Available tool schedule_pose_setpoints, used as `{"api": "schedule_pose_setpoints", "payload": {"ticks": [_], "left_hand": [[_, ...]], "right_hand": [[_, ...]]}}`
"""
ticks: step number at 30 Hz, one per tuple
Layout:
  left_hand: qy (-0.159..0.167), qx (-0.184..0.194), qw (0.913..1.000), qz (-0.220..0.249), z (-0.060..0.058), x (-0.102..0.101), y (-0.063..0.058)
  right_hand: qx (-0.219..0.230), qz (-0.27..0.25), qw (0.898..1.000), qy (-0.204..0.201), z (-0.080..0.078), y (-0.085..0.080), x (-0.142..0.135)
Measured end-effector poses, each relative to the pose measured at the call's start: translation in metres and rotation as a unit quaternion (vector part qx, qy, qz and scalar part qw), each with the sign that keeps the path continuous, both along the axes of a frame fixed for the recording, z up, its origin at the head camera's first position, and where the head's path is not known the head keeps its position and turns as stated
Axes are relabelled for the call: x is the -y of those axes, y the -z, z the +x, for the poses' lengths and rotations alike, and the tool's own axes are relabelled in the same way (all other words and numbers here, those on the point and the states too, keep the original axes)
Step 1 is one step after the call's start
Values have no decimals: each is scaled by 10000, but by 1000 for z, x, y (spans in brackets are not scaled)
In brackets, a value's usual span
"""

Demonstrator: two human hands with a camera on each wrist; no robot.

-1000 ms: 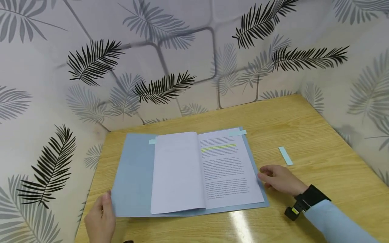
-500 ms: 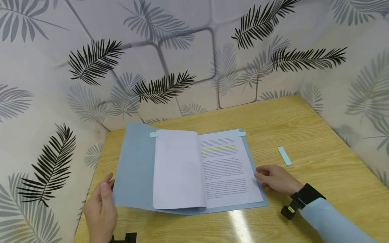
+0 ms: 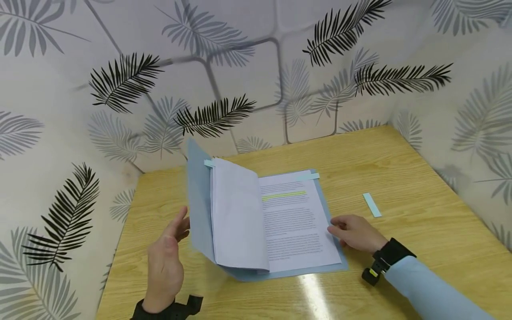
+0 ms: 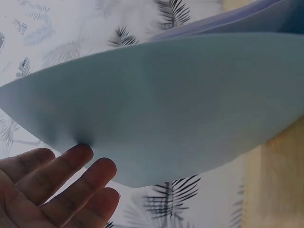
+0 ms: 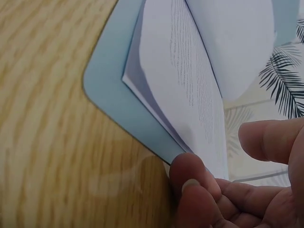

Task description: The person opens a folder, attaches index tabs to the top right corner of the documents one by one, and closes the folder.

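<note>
A light blue folder (image 3: 200,200) lies open on the table, its left cover raised and tilted up. White pages (image 3: 240,218) lean with that cover; a printed page (image 3: 294,222) with a yellow highlighted line lies on the right side. My left hand (image 3: 166,262) is left of the raised cover, and in the left wrist view its extended fingertips (image 4: 80,154) touch the cover's outer face. At the folder's right edge rests my right hand (image 3: 358,233). In the right wrist view its fingers (image 5: 190,166) touch the edge, while the thumb (image 5: 266,137) stands apart from them.
A pale blue paper strip (image 3: 372,205) lies on the wooden table (image 3: 404,178) right of the folder. Similar pale tabs (image 3: 308,177) stick out from the page tops. A leaf-patterned cloth (image 3: 256,89) surrounds the table at the back and sides.
My left hand has moved right and up, and the left cover has risen from nearly flat to steeply tilted, the loose pages lifting with it. My right hand stays at the folder's right edge.
</note>
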State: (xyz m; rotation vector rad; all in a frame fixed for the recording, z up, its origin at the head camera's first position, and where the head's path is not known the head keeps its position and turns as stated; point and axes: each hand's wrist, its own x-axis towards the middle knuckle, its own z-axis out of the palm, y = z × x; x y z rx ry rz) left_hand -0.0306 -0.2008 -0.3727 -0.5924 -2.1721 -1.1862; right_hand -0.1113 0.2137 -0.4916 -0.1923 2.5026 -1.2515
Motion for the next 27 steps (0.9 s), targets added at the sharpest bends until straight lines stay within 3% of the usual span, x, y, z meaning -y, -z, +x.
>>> {"api": "schedule_pose_setpoints", "payload": {"ticks": [6,11,19,23,27], "left_hand": [[374,434,9967,-577,-15,-23,13],[929,923,9864,-989,-27,-40,25],[1286,1879,9548,-1913,-41,-62,39],[1318,2074,9380,-2444,-48,-69,42],[1274,2179,9238,-2878,-56,-71,52]], "right_hand": [[-118,44,9998,-155,-4,0,9],[-76,20,9998,-179,-7,2,12],[10,-363,9990,-247,-14,11,8],[30,-699,9971,-296,-15,13,5],[-181,-504,9979,-375,-15,9,0]]}}
